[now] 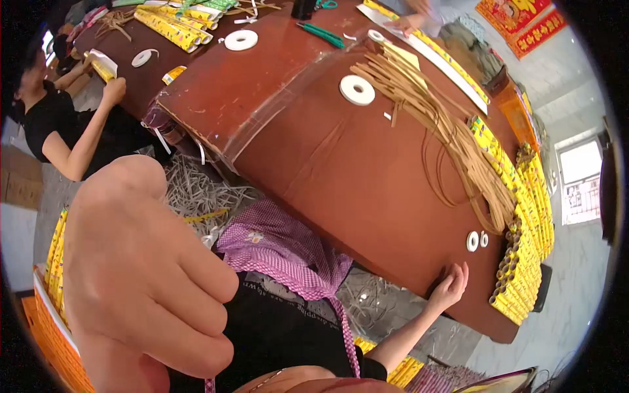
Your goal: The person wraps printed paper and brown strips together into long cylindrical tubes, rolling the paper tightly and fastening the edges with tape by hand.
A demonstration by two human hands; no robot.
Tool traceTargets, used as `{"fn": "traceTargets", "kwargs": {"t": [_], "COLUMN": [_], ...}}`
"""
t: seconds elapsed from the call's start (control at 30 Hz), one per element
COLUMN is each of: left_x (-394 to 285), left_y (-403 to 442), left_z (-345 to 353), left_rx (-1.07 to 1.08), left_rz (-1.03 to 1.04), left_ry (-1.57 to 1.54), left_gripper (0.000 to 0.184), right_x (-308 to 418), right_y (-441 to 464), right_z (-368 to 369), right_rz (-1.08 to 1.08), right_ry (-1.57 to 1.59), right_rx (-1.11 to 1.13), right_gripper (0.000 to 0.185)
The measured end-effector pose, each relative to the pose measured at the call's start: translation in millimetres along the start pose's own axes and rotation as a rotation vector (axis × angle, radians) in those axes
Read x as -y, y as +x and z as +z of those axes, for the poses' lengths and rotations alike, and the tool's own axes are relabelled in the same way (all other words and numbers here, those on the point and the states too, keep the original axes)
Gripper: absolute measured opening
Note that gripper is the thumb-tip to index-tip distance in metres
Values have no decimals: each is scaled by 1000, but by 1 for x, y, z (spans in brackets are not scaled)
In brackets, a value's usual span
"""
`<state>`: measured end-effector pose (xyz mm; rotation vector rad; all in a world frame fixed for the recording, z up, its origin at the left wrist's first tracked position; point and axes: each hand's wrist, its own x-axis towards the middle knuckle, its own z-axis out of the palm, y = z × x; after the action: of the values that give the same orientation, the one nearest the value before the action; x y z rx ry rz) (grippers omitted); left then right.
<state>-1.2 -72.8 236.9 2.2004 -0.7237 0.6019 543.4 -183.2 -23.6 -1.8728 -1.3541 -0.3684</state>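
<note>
My left hand (147,275) is raised very close to the camera and fills the lower left. Its fingers are curled into the palm, and whatever may be inside them is hidden. My right hand (451,287) rests at the near edge of the brown table (314,164), fingers loosely stretched, with no object visible in it. Two small white tape rolls (472,241) stand just beyond that hand. To its right is a stack of yellow patterned paper tubes (517,281). A long bundle of brown paper strips (452,137) stretches across the table's far right side.
Larger white tape rolls (358,90) and green scissors (321,35) lie farther back. Across the table at left, a person in black (65,128) holds a yellow wrapped piece. Another person's hand (411,23) is at the top. Shredded paper (196,187) covers the floor.
</note>
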Motion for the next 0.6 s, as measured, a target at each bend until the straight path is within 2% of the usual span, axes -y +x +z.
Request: {"fn": "traceTargets", "kwargs": {"t": [0.03, 0.13, 0.27, 0.33, 0.47, 0.6], "left_x": [3, 18, 25, 35, 49, 52], "left_y": [0, 0, -4, 1, 6, 11], "left_z": [0, 5, 11, 12, 10, 9], "left_rx": [34, -51, -104, -191, -159, -64], "left_rz": [-8, 119, 164, 256, 300, 149], "left_ry": [-50, -32, -117, -174, -233, -209], "left_gripper": [16, 9, 3, 7, 10, 13], "right_x": [1, 9, 3, -3, 14, 13], "right_y": [0, 1, 1, -1, 1, 1], "right_z": [-1, -2, -2, 1, -2, -3], "right_rz": [-78, -77, -68, -56, -14, -17], "right_ry": [-84, -120, -130, -91, -129, -125], "right_rx": [-1, -13, -9, -18, -2, -11], "right_gripper": [14, 14, 14, 13, 14, 16]}}
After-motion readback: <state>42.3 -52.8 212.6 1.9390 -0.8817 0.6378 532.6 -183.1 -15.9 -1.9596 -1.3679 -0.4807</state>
